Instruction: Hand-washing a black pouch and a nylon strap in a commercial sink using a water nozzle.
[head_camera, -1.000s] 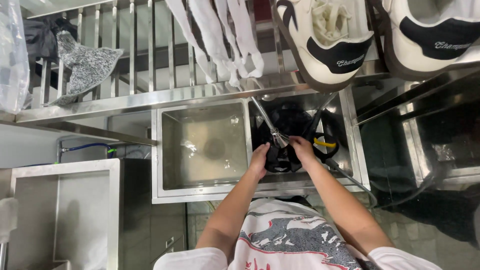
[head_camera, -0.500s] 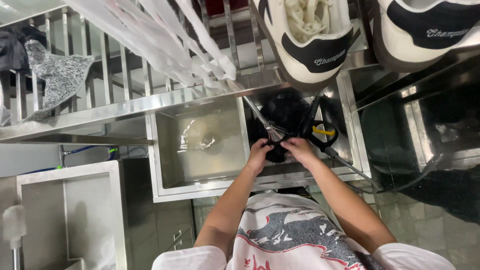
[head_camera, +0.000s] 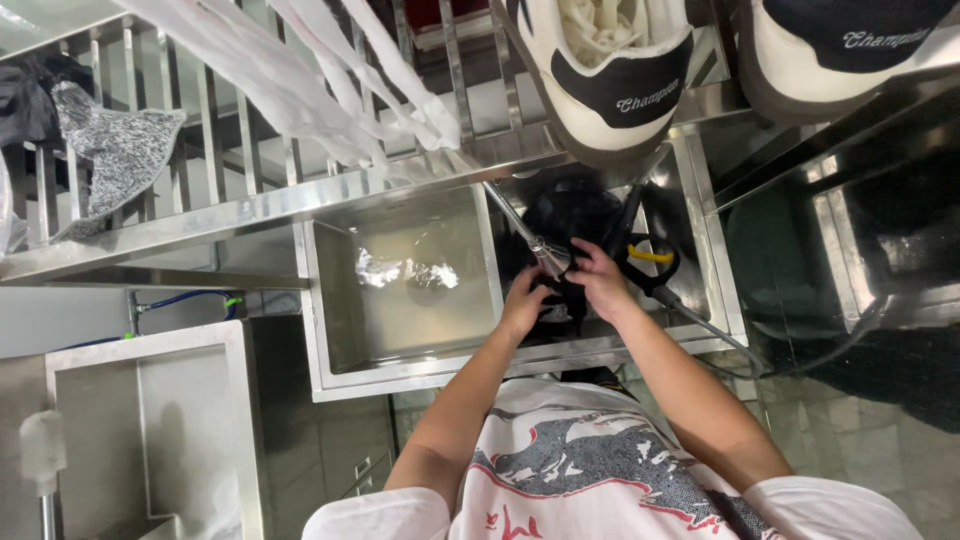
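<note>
In the right basin of a steel double sink (head_camera: 400, 375), both of my hands meet over a black item (head_camera: 572, 212), probably a shoe. My left hand (head_camera: 524, 302) grips its near side. My right hand (head_camera: 601, 282) closes on its top, fingers right beside the nozzle of a flexible metal faucet hose (head_camera: 528, 238) that slants down from the upper left. The lower part of the black item is hidden behind my hands. A black spray gun with a yellow trigger (head_camera: 650, 258) lies just right of my right hand, its hose trailing right.
The left basin (head_camera: 410, 275) holds a wet drain. Above the sink, a steel rack (head_camera: 250, 205) carries a grey cloth (head_camera: 115, 150), white laces (head_camera: 330, 85) and two white-and-black sneakers (head_camera: 610, 70). A lower steel tub (head_camera: 150, 430) stands at the left, a dark counter (head_camera: 850, 250) at the right.
My hands have drawn closer together around the black item at the nozzle. The view has shifted slightly, so the rack and sneakers sit differently in frame.
</note>
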